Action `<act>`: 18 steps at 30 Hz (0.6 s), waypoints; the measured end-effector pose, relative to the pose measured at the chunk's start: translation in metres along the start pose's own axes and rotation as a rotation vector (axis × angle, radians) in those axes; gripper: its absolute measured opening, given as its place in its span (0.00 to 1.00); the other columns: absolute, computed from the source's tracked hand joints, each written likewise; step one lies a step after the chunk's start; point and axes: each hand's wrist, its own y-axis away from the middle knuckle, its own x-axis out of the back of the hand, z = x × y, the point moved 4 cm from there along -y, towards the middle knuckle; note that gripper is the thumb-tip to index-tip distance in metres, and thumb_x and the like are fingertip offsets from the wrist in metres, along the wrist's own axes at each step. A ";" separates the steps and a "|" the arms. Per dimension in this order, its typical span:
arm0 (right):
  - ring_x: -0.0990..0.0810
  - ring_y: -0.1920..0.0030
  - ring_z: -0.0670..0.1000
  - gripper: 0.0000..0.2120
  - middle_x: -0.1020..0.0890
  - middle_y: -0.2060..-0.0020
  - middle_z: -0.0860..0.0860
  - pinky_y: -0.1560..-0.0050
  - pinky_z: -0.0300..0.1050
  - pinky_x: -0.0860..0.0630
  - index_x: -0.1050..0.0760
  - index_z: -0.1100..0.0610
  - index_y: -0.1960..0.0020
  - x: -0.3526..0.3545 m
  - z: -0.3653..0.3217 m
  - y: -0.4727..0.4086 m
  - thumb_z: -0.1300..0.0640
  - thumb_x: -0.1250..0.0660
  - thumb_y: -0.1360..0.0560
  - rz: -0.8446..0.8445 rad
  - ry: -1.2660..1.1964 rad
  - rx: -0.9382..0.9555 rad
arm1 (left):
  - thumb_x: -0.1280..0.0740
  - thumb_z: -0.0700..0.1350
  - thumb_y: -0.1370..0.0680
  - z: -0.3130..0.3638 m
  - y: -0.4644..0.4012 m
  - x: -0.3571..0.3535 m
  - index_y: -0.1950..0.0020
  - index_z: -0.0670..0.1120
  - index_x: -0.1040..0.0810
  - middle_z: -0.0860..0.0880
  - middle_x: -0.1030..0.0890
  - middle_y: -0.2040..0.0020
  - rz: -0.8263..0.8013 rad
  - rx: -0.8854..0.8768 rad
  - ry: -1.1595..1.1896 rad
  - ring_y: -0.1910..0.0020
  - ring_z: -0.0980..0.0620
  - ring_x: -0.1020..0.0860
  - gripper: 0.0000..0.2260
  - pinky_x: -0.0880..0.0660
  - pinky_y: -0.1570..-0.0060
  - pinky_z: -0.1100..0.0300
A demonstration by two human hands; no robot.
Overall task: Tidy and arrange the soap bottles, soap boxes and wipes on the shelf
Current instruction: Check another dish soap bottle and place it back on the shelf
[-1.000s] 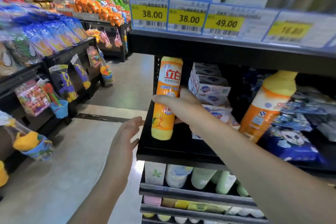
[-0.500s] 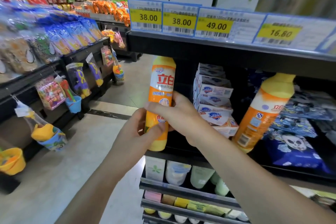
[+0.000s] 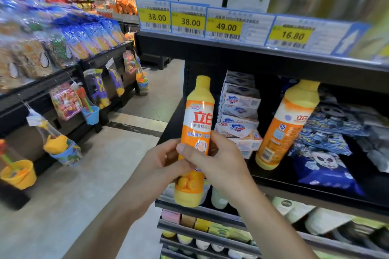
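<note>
both hands, left hand (image 3: 156, 164) and right hand (image 3: 219, 162), grip the soap bottle (image 3: 196, 132) upright off the shelf (image 3: 294, 185), probably to turn its label forward.

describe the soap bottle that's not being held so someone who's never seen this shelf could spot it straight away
Find the black shelf under the yellow price tags. Right of the stack of white soap boxes, an orange plastic soap bottle with a yellow cap leans left against dark blue wipe packs. Unlike its twin, no hand touches it, and it tilts rather than stands upright.
</note>
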 end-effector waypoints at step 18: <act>0.18 0.47 0.44 0.18 0.16 0.47 0.42 0.45 0.52 0.17 0.19 0.35 0.46 0.025 0.026 0.038 0.31 0.30 0.32 0.161 -0.072 0.049 | 0.20 0.47 0.29 -0.005 0.013 -0.047 0.35 0.55 0.20 0.54 0.13 0.45 0.164 0.022 -0.050 0.45 0.51 0.14 0.23 0.16 0.44 0.46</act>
